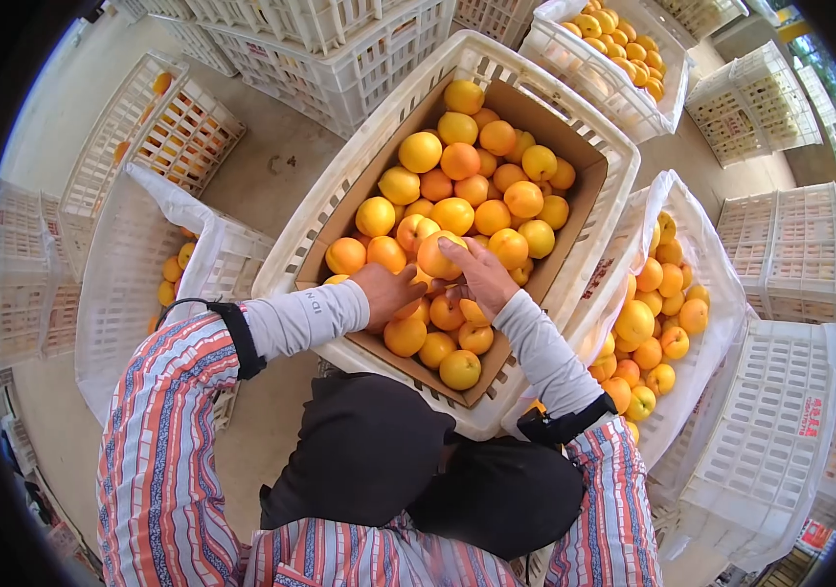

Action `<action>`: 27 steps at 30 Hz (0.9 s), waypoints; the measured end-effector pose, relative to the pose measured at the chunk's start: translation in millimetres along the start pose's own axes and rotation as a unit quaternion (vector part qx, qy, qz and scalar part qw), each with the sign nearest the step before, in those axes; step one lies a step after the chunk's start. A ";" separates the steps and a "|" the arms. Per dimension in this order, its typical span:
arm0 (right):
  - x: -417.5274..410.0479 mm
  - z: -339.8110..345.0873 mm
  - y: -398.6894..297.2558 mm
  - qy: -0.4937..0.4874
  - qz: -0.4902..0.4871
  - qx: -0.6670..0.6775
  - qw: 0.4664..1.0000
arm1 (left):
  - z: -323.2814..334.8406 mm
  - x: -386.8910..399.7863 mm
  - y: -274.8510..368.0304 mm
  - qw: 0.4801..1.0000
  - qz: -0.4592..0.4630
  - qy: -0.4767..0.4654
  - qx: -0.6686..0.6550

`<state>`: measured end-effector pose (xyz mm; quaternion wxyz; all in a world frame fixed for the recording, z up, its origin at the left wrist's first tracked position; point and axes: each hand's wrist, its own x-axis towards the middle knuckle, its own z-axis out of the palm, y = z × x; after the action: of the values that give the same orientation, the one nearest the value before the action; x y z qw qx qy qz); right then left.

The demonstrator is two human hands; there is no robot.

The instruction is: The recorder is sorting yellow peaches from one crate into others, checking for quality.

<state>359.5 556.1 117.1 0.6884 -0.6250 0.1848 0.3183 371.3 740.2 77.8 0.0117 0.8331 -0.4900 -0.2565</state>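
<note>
My right hand [490,279] is shut on a yellow-orange stone fruit [438,257], its thumb resting on the upper side. Just left of it, my left hand [388,292] reaches in among the fruit with curled fingers. Its fingertips are partly hidden, so I cannot tell whether they grip a piece. Both hands are over a brown cardboard liner [585,192] filled with similar loose fruit [453,215]. The liner sits inside a white slotted plastic crate [619,158], tilted across the view in front of my knees.
At the right stands a crate with a white plastic liner [715,279], holding fruit [636,321]. Another lined crate [194,213] with some fruit is at the left. Stacked white crates [330,66] rise behind, and an upturned-looking slotted crate [762,411] stands at lower right.
</note>
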 end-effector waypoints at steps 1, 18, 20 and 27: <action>0.1 -2.8 -0.5 0.004 -0.002 0.015 1.000 | 0.0 5.0 0.7 1.000 -0.002 0.000 -0.003; -19.2 -73.8 -56.3 0.235 -0.221 -0.500 0.804 | 8.0 -1.2 -40.6 0.960 -0.081 0.128 -0.237; -19.4 -84.4 -65.0 0.233 -0.175 -0.468 0.834 | -3.4 1.0 -41.5 0.940 -0.176 0.141 -0.256; 28.3 -36.9 -72.1 0.133 -0.301 -0.580 0.745 | -3.7 7.4 -63.7 0.833 -0.355 0.235 -0.354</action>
<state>433.7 524.7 146.7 0.2217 -0.9630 -0.1431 0.0544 427.4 766.3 60.6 0.3284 0.9240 -0.0184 -0.1952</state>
